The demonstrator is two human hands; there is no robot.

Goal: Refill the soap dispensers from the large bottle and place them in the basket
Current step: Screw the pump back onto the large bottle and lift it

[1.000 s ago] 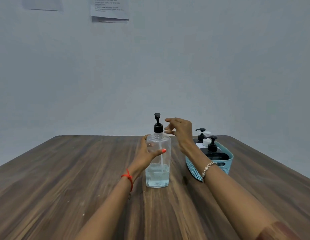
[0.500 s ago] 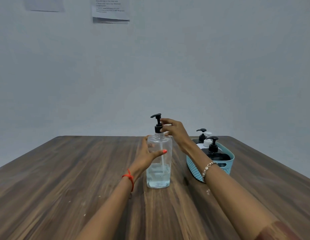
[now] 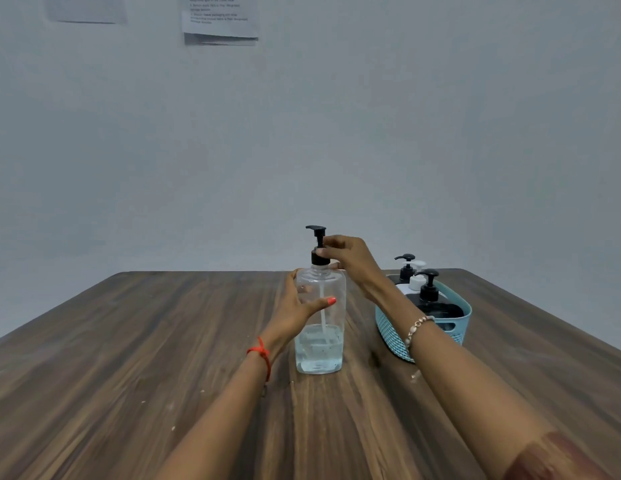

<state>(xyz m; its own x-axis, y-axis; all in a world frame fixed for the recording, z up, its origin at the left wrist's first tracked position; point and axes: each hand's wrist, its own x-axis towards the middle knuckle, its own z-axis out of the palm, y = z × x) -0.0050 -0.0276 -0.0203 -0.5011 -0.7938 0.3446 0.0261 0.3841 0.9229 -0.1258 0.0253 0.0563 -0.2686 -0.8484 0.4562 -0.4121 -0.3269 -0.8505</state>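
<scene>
Head view: a clear bottle [image 3: 319, 323] stands upright on the wooden surface [image 3: 129, 358], near the middle of the scene, with clear liquid filling only its lower part and a dip tube visible inside. The left hand [image 3: 298, 306] grasps the bottle body from the left side, thumb laid across the near face, nail painted orange. The right hand [image 3: 350, 258] comes in from the right and pinches the black pump collar [image 3: 319, 259] at the bottle neck with curled fingertips; the pump spout above it points left. A blue basket [image 3: 388, 327] sits on the surface just right of the bottle, apart from it and partly behind the right forearm. In the basket stand a black dispenser [image 3: 428, 292], a white dispenser [image 3: 414, 277] and, farther back, a second black pump head [image 3: 406, 266]; its body is hidden. A red thread [image 3: 260, 355] circles the left wrist, a beaded bracelet [image 3: 416, 329] the right. Two paper sheets [image 3: 220, 19] hang on the far wall, text unreadable.
</scene>
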